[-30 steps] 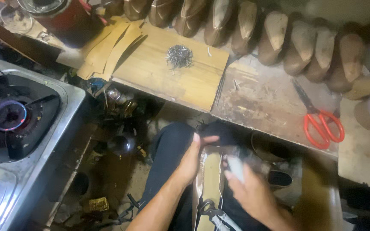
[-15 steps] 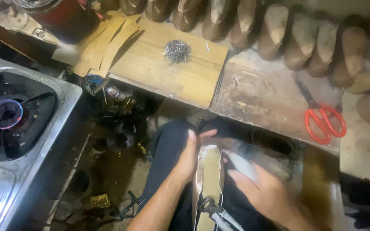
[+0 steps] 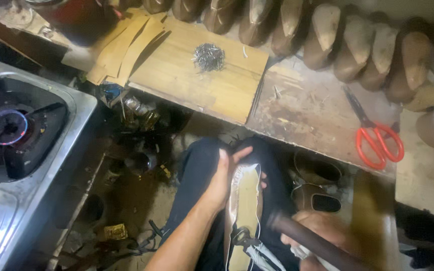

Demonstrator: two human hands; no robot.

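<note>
The left hand [image 3: 225, 176] is gripping the toe end of an upturned shoe [image 3: 243, 211], its fingers curling closed around the left edge while the thumb is pointing up toward the bench. The shoe is lying sole-up along the person's lap, running from those fingers down toward the bottom edge of the view, with its pale insole facing the camera and shiny upper material folding over the rim. The right hand [image 3: 322, 233] is sitting just right of the shoe and below the left fingers, closing around a dark, blurred tool handle [image 3: 317, 241] that is angling from near the shoe's waist down to the right (its working end is too smeared to identify). Beyond the left fingertips, the workbench [image 3: 302, 110] is carrying a wooden board [image 3: 187, 80] with 1 small heap of metal nails [image 3: 208, 56] on it. Red-handled scissors [image 3: 375, 138] are lying well to the right of both hands. A row of shoe lasts [image 3: 327, 35] is lining the far edge, and a gas burner [image 3: 8, 128] is burning with a blue flame far left of the fingers.
</note>
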